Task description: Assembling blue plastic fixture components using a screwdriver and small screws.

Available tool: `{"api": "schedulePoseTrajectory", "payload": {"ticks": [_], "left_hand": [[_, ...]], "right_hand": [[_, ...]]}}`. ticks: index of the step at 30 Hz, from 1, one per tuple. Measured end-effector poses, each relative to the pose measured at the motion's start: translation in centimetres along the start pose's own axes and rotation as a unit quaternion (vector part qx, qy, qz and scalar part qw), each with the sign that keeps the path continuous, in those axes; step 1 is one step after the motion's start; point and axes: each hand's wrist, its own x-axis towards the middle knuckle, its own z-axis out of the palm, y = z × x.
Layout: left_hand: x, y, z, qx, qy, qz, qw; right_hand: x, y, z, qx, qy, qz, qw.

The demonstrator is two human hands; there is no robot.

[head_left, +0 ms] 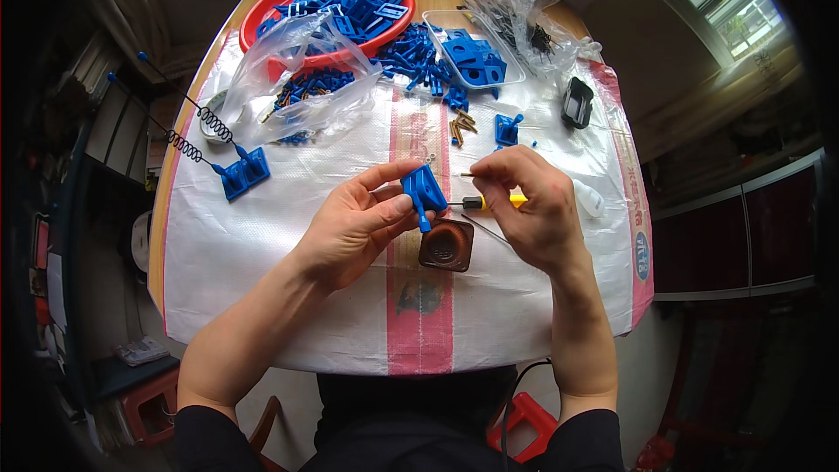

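My left hand (354, 220) is closed on a blue plastic bracket (422, 185), which has a short peg sticking out toward me. To its right, my right hand (535, 205) pinches a small brass-coloured pin (467, 175), its tip pointing at the bracket but apart from it. A screwdriver with a yellow handle (496, 202) lies partly behind the right hand. Beside it is a thin metal rod (483, 227). Just below the bracket sits a brown square dish (447, 246). Several brass pins (461, 127) lie farther off, near another blue bracket (508, 129).
At the back are a red basin (253, 10) of blue parts, a clear tray (495, 85) of blue plates, and plastic bags (350, 61). A black box (576, 103) stands right. Two coiled black springs rise from a blue base (246, 173) at left. White woven sheeting (288, 315) covers the table.
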Motion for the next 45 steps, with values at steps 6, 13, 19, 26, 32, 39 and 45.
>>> {"api": "schedulePoseTrajectory", "payload": {"ticks": [6, 13, 19, 26, 32, 39, 45], "left_hand": [[0.0, 0.1, 0.5, 0.018, -0.014, 0.003, 1.0], [-0.1, 0.0, 0.4, 0.023, -0.016, -0.014, 1.0], [0.0, -0.1, 0.3, 0.04, -0.021, -0.02, 0.999], [-0.1, -0.4, 0.3, 0.122, -0.041, 0.025, 0.991], [-0.5, -0.2, 0.9, 0.146, -0.041, 0.043, 0.988], [-0.6, -0.6, 1.2, 0.216, -0.056, 0.128, 0.966], [-0.5, -1.1, 0.9, 0.228, -0.083, 0.145, 0.959]], "right_hand": [[-0.4, -1.0, 0.9, 0.008, 0.007, -0.079, 0.997], [-0.7, -1.0, 1.4, -0.026, -0.005, -0.095, 0.995], [-0.7, -1.4, 1.2, -0.072, -0.016, -0.125, 0.989], [-0.8, -1.3, 1.4, -0.055, -0.028, -0.106, 0.992], [-1.0, -1.0, 1.7, -0.035, -0.021, -0.082, 0.996], [-1.4, -1.6, 2.2, -0.013, -0.008, -0.02, 1.0], [-1.4, -1.7, 2.6, 0.014, 0.016, 0.006, 1.0]]}}
